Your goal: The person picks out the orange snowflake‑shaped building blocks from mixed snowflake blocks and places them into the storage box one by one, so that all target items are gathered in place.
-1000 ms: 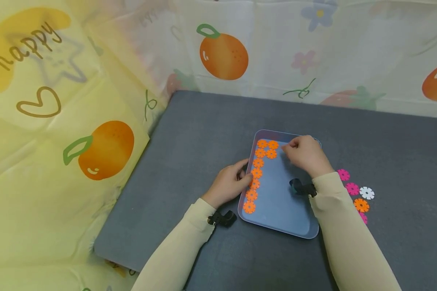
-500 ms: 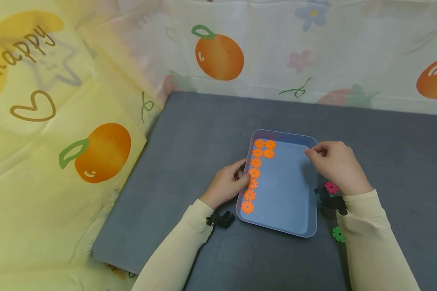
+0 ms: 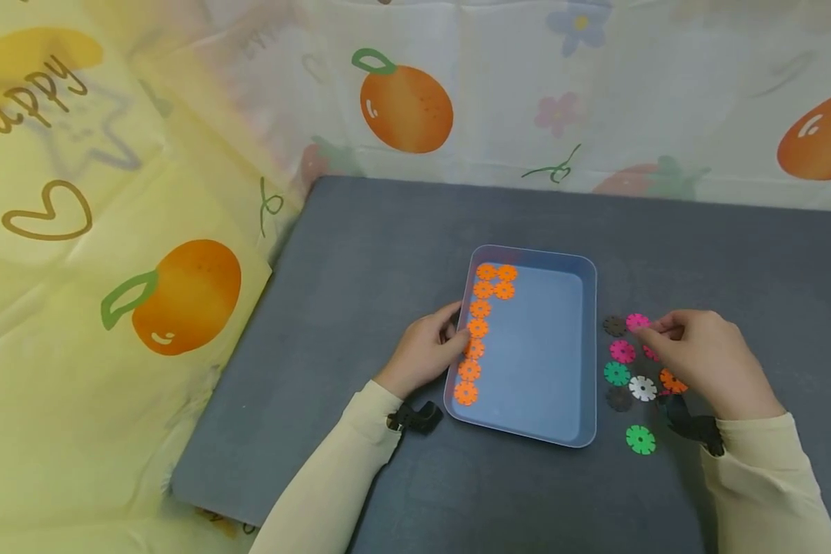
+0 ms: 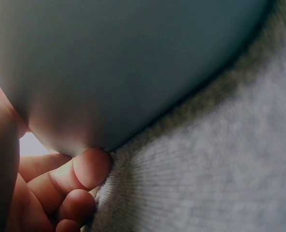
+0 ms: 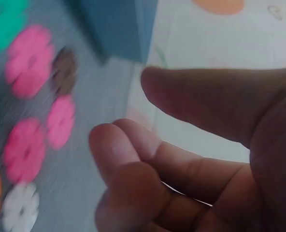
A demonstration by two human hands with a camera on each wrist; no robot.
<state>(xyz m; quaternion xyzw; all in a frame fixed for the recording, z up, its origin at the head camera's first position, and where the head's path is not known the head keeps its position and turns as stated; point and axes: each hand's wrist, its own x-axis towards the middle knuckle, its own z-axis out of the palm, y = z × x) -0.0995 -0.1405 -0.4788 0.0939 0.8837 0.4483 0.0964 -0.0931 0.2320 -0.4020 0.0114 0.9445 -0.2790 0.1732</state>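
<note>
My left hand point(image 3: 422, 350) grips the left wall of a blue rectangular tray point(image 3: 526, 438), its thumb over the rim. In the left wrist view its curled fingertips point(image 4: 92, 169) touch the tray's outer side point(image 4: 133, 72). Orange notched plastic discs point(image 3: 480, 308) line the tray's left side, with two more beside the top ones. My right hand point(image 3: 709, 358) hovers right of the tray, above loose discs; the right wrist view shows a gap between its thumb point(image 5: 196, 92) and bent fingers, with nothing held. Nearest its fingertips is a pink disc point(image 3: 637, 322).
Loose discs lie right of the tray: another pink disc point(image 3: 622, 352), a teal one point(image 3: 616, 374), a white one point(image 3: 642, 388), a bright green one point(image 3: 640, 439), an orange one point(image 3: 672, 381) and dark brown discs point(image 3: 614, 325). A fruit-printed cloth point(image 3: 498, 92) hangs behind the grey table point(image 3: 374, 254).
My right hand has moved from above the tray rightward and down to the loose discs, uncovering the tray's right side. The left hand keeps its grip on the tray.
</note>
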